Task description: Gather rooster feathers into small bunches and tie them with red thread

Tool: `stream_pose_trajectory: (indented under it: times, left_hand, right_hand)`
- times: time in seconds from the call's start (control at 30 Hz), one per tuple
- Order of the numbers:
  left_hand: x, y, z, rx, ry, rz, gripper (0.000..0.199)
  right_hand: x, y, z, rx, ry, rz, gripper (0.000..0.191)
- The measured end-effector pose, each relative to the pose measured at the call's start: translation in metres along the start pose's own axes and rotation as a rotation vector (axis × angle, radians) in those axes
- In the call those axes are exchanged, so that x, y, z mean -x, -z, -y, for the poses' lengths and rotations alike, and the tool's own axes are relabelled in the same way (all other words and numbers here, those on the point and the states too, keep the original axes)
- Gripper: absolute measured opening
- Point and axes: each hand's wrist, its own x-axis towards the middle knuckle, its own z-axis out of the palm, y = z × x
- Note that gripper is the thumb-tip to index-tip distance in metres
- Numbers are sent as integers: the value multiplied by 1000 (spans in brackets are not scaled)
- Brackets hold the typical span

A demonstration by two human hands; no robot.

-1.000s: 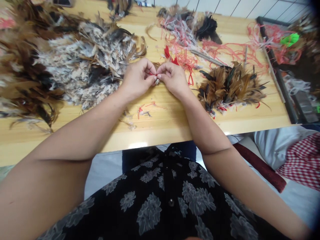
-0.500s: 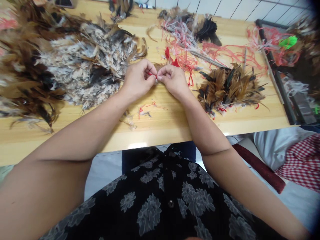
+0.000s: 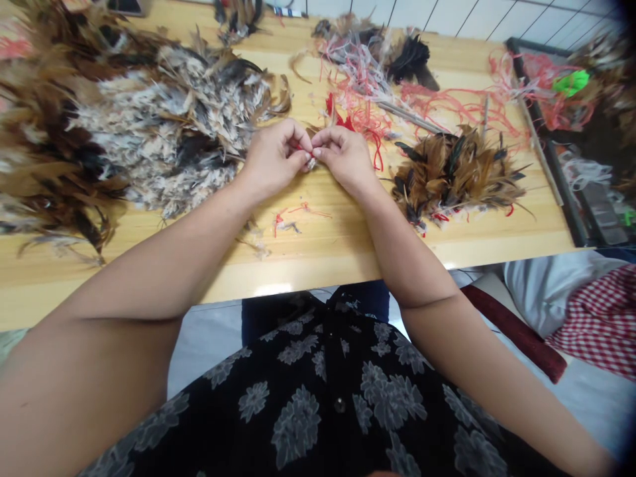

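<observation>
Head view: left hand (image 3: 275, 158) and right hand (image 3: 345, 158), fingertips pinched together on thin red string (image 3: 300, 148) above smooth wood-grain table (image 3: 322, 255); fluffy grey-white feather pile (image 3: 149, 126), left; glossy brown feather bundle (image 3: 462, 171), right; blue-and-white item (image 3: 289, 12), markings illegible.

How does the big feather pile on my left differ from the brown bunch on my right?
The broad whitish and brown feather pile is larger; the compact brown feather bunch is smaller. The pile shows much pale fluff; the bunch is mostly brown. Both lie on the yellowish wooden table.
</observation>
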Motion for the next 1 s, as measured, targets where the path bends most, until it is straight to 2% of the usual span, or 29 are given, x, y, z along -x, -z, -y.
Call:
stream_pose_trajectory:
  times: [0.2,0.33,0.47,0.6,0.67,0.73,0.83,1.0]
  left_hand:
    - [0,0,6,99,41,-13,43]
    - [2,1,4,51,47,1,40]
    - [5,3,1,-12,49,26,30]
    - [4,8,8,-15,17,12,30]
    - [2,10,14,-2,31,13,34]
    - [0,11,17,-14,58,11,37]
    - [0,10,15,-29,85,-3,39]
    - [6,6,3,92,175,19,38]
  right_hand:
    - [1,-1,2,4,18,-1,11]
    - [3,0,2,84,19,16,15]
    - [5,2,9,173,30,35,30]
    - [3,1,14,270,-7,61,47]
    - [1,1,11,304,-28,63,44]
    - [-2,1,4,302,-38,32,34]
    - [-4,2,-2,268,-67,-22,26]
    - [4,8,19,337,-224,0,32]
